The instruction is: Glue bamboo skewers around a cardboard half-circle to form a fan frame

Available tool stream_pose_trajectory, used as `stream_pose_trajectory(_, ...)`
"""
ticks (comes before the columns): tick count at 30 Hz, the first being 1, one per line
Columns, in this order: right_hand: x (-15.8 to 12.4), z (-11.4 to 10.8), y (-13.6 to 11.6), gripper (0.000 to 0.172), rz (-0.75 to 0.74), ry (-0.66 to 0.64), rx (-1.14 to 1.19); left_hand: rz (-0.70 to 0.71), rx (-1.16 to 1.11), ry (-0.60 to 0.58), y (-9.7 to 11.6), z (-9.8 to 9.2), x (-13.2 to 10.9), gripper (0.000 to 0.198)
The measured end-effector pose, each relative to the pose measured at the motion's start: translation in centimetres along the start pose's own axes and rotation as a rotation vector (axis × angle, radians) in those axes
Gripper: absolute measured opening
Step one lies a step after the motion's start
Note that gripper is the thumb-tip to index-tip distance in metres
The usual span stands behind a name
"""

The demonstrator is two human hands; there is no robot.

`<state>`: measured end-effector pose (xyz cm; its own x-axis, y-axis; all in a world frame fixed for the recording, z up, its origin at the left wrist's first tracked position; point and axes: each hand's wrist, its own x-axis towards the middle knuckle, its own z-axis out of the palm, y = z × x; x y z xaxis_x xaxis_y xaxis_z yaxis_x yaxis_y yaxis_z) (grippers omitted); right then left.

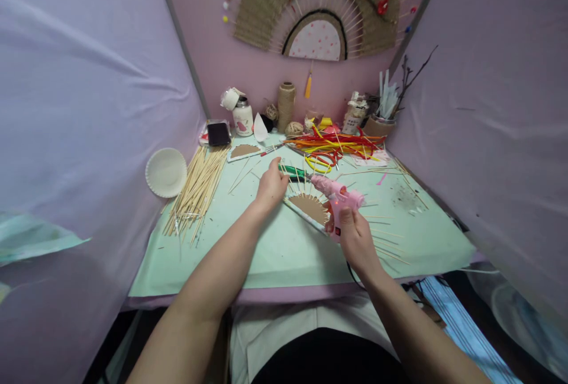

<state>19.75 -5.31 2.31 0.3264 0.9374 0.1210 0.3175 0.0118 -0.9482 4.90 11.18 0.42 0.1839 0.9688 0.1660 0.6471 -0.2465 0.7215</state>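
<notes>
A pink glue gun (335, 194) is in my right hand (355, 236), its nozzle pointing left over the sticks. Under it lies a brown half-round cardboard piece (308, 206) with a pale edge, and thin wooden sticks fan out from its curved side. My left hand (272, 184) is closed at the upper left of the fan, thumb and fingers pressed together. What its fingertips hold is too small to make out. Just right of these fingertips are green-handled pliers (293, 173), partly behind the sticks.
Many bamboo sticks (199, 186) and a white dish (166, 172) are at the left. Colourful pipe cleaners (337, 146), scissors (320, 162), a twine spool (286, 106) and jars line the back. A large decorated fan (368, 23) hangs on the wall.
</notes>
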Motion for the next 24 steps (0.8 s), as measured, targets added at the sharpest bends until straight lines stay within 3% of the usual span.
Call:
stream_pose_trajectory(6,-0.1,-1.8,0.7,0.072,0.009,0.062,0.033,-0.024,0.174,-0.025,0.4,0.7,-0.3,0.057)
stream_pose_trajectory(18,2.5,-8.7,3.3,0.068,0.028,0.364,-0.086,-0.114,0.34,-0.005,1.3,1.2,0.1,0.054)
stream_pose_trajectory(24,3.6,-12.3,3.0,0.059,0.138,0.547,-0.164,-0.098,0.408,-0.014,1.8,0.8,-0.4,0.054)
